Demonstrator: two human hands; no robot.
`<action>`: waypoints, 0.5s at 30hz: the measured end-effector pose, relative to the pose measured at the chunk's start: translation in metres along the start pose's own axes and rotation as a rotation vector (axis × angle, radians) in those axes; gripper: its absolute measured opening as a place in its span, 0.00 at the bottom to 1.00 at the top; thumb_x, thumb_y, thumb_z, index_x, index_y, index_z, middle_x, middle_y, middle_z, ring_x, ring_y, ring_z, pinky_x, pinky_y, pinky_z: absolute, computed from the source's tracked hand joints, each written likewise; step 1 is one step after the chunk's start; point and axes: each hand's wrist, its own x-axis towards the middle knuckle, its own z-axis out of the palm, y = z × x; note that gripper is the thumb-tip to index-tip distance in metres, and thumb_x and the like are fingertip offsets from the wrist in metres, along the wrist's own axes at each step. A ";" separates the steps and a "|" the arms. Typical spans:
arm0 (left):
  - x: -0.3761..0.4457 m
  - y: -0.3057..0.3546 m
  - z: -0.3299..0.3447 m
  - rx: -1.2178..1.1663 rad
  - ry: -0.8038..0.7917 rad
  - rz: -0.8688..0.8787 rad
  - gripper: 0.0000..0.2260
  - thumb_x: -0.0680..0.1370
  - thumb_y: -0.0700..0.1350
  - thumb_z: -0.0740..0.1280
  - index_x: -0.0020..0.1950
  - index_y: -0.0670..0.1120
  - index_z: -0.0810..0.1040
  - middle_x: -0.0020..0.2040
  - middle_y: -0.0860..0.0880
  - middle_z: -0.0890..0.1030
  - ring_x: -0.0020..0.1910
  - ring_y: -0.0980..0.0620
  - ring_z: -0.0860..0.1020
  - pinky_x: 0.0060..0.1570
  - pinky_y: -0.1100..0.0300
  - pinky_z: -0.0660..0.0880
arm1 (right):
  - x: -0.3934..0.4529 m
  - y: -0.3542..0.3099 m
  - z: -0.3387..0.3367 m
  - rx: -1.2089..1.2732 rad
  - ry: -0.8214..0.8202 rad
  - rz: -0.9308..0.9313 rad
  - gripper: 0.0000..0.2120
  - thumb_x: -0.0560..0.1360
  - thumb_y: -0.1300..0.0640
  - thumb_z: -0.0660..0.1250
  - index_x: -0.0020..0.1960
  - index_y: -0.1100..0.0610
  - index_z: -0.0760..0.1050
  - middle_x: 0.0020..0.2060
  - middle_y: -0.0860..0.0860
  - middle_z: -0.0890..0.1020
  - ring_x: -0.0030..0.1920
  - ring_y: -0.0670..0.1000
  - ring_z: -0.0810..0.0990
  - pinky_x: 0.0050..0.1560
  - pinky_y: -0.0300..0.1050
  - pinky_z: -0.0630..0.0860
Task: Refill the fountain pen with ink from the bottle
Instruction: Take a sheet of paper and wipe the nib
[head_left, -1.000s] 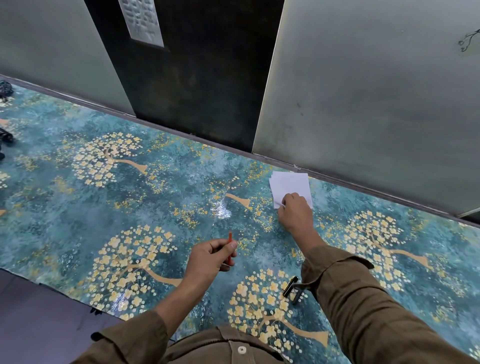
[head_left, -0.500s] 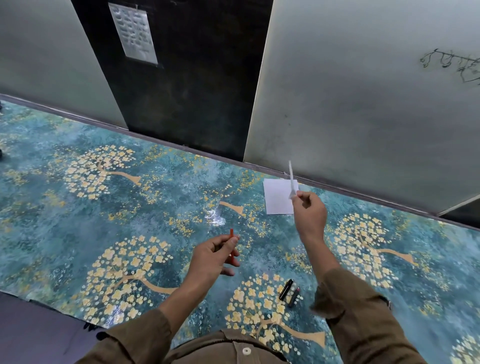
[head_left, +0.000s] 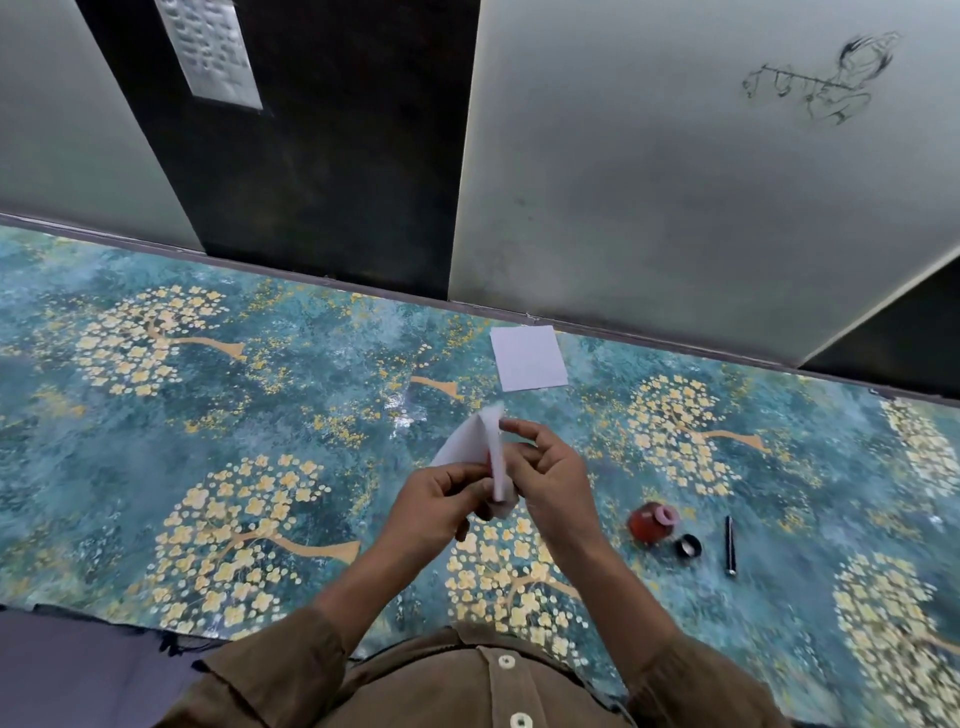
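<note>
Your left hand (head_left: 434, 506) is raised over the middle of the table (head_left: 156, 426), which is covered in a teal cloth printed with yellow flowering trees. Its grip is closed, thumb and fingers pinching the lower edge of a white folded paper (head_left: 480, 449). A sliver of red shows at the fold, too hidden to identify. Your right hand (head_left: 550, 480) meets it from the other side, fingers curled and pinching the same paper. Beyond your hands, a second white square of paper (head_left: 529, 358) lies flat near the table's far edge. To the right, a red ink bottle (head_left: 649, 522) stands open, its black cap (head_left: 688, 546) just beside it. A dark pen part (head_left: 730, 545) lies near the cap, not touching it.
</note>
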 end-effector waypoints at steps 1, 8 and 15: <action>-0.004 0.000 0.002 0.015 -0.036 -0.005 0.08 0.80 0.40 0.67 0.47 0.45 0.86 0.32 0.49 0.83 0.25 0.56 0.73 0.27 0.62 0.69 | -0.004 0.001 -0.002 0.003 -0.001 0.014 0.09 0.77 0.65 0.69 0.54 0.55 0.81 0.42 0.51 0.87 0.43 0.46 0.85 0.43 0.40 0.81; -0.015 -0.002 0.011 0.116 0.026 0.024 0.08 0.77 0.40 0.71 0.41 0.48 0.88 0.28 0.49 0.81 0.21 0.54 0.68 0.27 0.60 0.68 | -0.020 0.006 -0.017 0.016 0.027 0.027 0.04 0.75 0.62 0.72 0.47 0.55 0.86 0.43 0.51 0.88 0.45 0.47 0.86 0.44 0.41 0.81; -0.019 -0.004 0.039 0.152 -0.014 0.054 0.16 0.81 0.42 0.65 0.46 0.62 0.86 0.32 0.44 0.83 0.27 0.49 0.72 0.29 0.59 0.69 | -0.023 0.000 -0.044 0.022 0.042 0.023 0.02 0.74 0.62 0.73 0.45 0.59 0.86 0.39 0.53 0.88 0.40 0.47 0.84 0.38 0.41 0.80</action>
